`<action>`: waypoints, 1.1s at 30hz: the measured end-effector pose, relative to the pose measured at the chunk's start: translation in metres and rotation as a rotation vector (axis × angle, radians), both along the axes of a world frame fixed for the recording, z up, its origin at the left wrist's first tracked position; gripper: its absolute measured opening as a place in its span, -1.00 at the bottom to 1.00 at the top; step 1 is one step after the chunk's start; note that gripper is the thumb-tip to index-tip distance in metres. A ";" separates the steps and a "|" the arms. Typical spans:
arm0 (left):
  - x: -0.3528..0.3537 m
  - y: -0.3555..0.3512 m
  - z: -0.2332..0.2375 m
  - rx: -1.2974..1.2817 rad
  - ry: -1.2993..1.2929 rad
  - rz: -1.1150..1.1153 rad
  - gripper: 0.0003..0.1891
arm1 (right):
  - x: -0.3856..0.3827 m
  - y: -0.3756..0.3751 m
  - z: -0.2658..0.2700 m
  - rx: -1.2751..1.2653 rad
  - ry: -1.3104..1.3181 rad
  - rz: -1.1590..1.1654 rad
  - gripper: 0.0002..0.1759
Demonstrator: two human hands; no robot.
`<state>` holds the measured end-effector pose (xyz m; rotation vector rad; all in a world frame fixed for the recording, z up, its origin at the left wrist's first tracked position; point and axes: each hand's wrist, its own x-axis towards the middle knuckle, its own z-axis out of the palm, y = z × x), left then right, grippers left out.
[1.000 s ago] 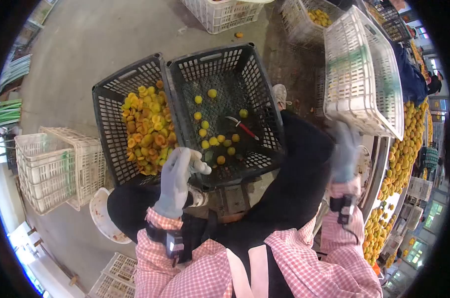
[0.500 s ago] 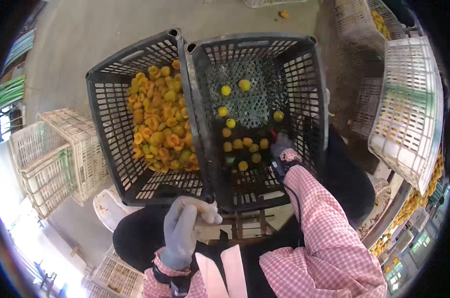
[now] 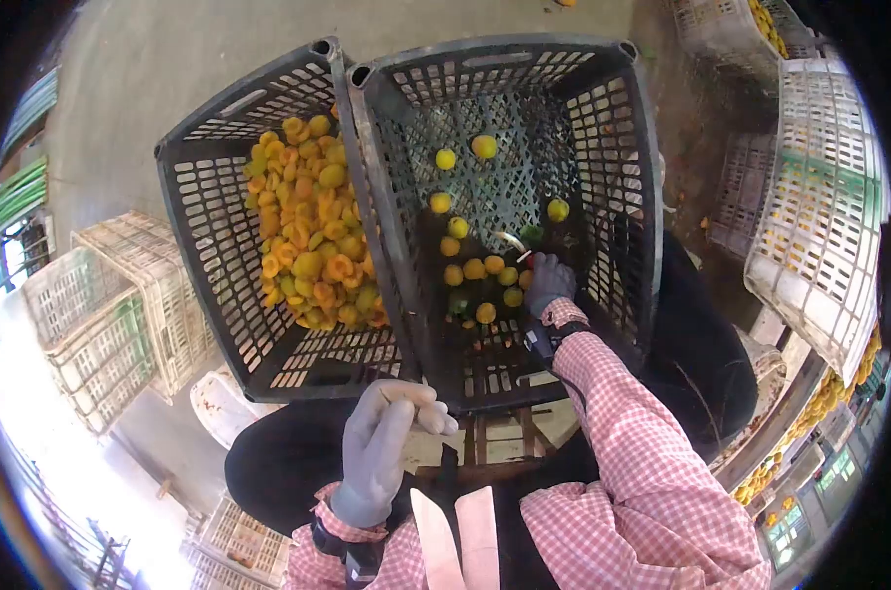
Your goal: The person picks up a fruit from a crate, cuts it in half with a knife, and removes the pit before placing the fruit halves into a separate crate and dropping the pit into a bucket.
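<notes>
My right hand [image 3: 550, 283], in a grey glove, reaches into the right black crate [image 3: 504, 47]. It is closed around a small knife [image 3: 509, 240] with a curved blade and a bit of red at the handle. Yellow-orange plum-like fruits [image 3: 474, 268] lie just left of this hand, and another yellow fruit [image 3: 557, 209] lies beyond it. My left hand [image 3: 386, 442], also gloved, hovers over my lap in front of the crates. Its fingers are half bent and somewhat apart, with nothing visible in them; the palm is hidden.
The left black crate [image 3: 204, 231] holds a heap of cut and whole orange fruit [image 3: 313, 226] and touches the right crate. White crates stand at left [image 3: 136, 305] and right [image 3: 809, 216]. My knees flank the black crates.
My right hand has shifted slightly up and left, and the knife blade now shows. My left hand has moved a little right, its fingers less curled. The view has tilted slightly.
</notes>
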<state>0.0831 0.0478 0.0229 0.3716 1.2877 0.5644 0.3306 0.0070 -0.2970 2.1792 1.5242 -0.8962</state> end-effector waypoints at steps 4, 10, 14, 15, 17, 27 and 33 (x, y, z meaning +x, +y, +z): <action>-0.001 -0.002 0.001 0.004 0.000 -0.015 -0.71 | -0.007 -0.008 -0.010 -0.041 -0.047 -0.045 -0.60; 0.000 -0.001 0.004 -0.032 -0.043 0.001 -0.79 | 0.003 0.010 -0.011 -0.264 0.016 -0.201 -0.57; -0.005 -0.006 -0.006 0.039 -0.042 0.003 -0.78 | 0.015 0.022 0.017 -0.320 0.439 -0.512 -0.47; -0.004 -0.004 -0.008 0.116 0.061 -0.050 -0.73 | 0.016 0.021 0.035 -0.320 0.879 -0.789 -0.47; -0.003 -0.005 -0.015 0.196 0.157 -0.103 -0.65 | 0.002 0.033 0.075 -0.233 1.445 -0.869 -0.50; -0.010 -0.002 -0.033 0.192 0.359 0.296 -0.57 | -0.114 0.106 0.243 -0.346 1.645 0.144 -0.73; -0.017 0.002 -0.015 0.054 0.221 0.330 -0.63 | -0.005 0.135 0.085 0.364 0.523 -0.328 -0.63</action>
